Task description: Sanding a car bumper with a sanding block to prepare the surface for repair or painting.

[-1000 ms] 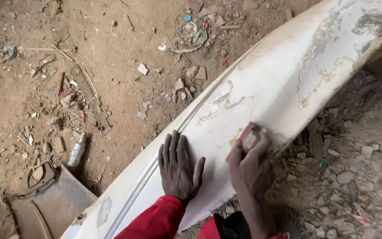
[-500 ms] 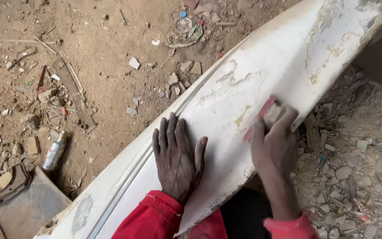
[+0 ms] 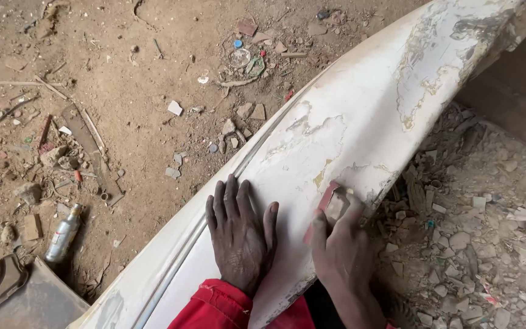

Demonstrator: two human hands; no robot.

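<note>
The left hand (image 3: pixel 240 234) lies flat with fingers spread on a long white curved panel (image 3: pixel 360 122), palm down, just below the middle of the frame. The right hand (image 3: pixel 341 250), just beside it to the right, presses a folded piece of reddish sandpaper (image 3: pixel 330 204) against the panel's lower edge, fingers closed over the sheet. The panel runs diagonally from the bottom left to the upper right corner, its paint flaked and patchy, with a raised ridge along its upper side. A red sleeve (image 3: pixel 214 304) shows at the bottom centre. The only container in sight is a small metal bottle (image 3: pixel 63 234) lying on its side on the dirt at lower left; what it holds cannot be told. A dark flat piece (image 3: pixel 38 301) sits in the bottom left corner. Loose rubble (image 3: pixel 488 244) covers the ground to the right of the panel, and scattered litter (image 3: pixel 245 58) lies in the upper middle.
</note>
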